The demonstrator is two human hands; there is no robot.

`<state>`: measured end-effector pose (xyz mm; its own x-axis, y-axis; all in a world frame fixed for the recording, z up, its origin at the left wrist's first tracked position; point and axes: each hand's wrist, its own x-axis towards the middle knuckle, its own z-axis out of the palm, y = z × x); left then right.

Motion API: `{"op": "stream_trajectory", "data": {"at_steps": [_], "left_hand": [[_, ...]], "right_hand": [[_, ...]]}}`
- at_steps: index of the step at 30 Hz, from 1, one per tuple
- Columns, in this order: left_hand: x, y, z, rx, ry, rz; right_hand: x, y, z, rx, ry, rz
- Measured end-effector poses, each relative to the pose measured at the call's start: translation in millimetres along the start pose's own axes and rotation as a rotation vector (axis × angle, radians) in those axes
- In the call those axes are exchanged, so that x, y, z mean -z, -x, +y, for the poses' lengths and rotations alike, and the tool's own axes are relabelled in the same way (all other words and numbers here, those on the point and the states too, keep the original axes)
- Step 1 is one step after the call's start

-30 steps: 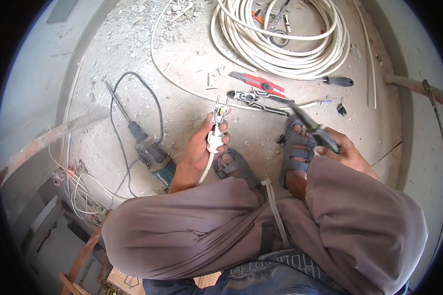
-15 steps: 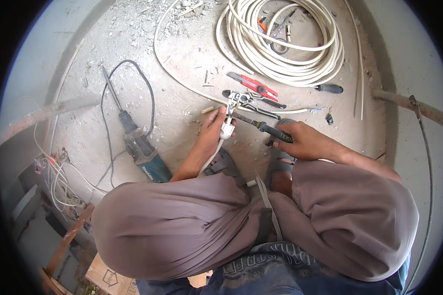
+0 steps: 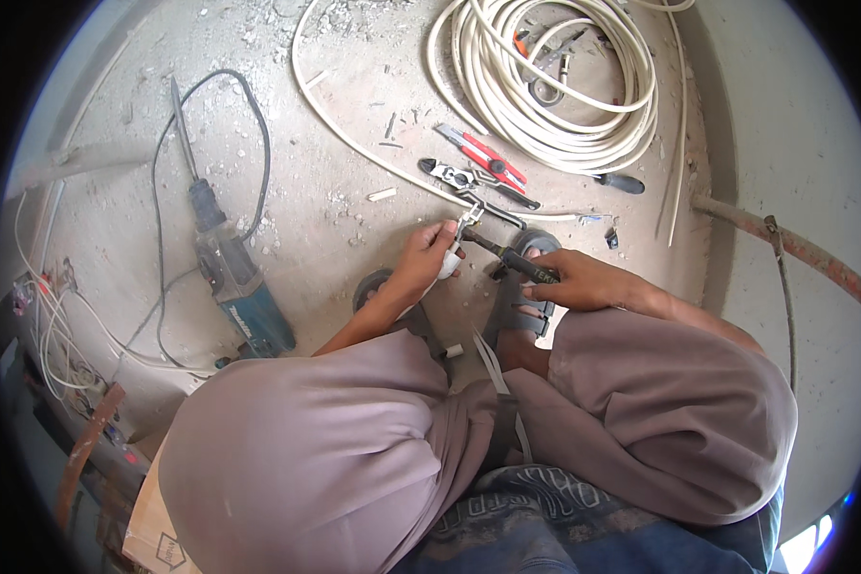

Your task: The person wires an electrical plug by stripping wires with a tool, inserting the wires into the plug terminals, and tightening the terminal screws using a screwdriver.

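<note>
My left hand [image 3: 423, 260] grips a white cable connector [image 3: 449, 264], its open metal-and-white end [image 3: 468, 220] pointing away from me. A white cable runs from its near end down beside my wrist. My right hand [image 3: 588, 279] is closed around the black handle of a screwdriver [image 3: 531, 267]. The blade points left and meets the connector's open end; the fingers partly hide the exact contact. Just beyond lie black-handled pliers [image 3: 450, 174] and a red utility knife [image 3: 488, 156] on the dusty floor.
A large coil of white cable [image 3: 557, 143] lies at the far right, a black-handled screwdriver [image 3: 622, 182] by it. At left rests a teal-and-black demolition hammer [image 3: 244, 304] with a looping black cord. My sandalled feet flank the work. A rusty pipe [image 3: 799, 244] juts from the right wall.
The view has shifted slightly. The connector and my hands have come nearer to me, away from the pliers, which now show more fully. Both grips stay the same.
</note>
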<state>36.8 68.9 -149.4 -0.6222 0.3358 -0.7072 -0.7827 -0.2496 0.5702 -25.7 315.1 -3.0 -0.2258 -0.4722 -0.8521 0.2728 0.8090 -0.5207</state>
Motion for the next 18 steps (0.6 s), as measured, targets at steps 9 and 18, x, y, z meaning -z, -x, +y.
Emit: {"op": "stream_trajectory", "data": {"at_steps": [9,18], "left_hand": [[3.5,-7.2,-11.8,-0.025,0.053,0.010],[8.8,-3.1,-13.3,-0.031,0.053,-0.004]], "right_hand": [[2.7,-10.5,0.9,-0.009,0.035,-0.030],[-1.8,-12.3,-1.6,-0.065,0.045,0.039]]}}
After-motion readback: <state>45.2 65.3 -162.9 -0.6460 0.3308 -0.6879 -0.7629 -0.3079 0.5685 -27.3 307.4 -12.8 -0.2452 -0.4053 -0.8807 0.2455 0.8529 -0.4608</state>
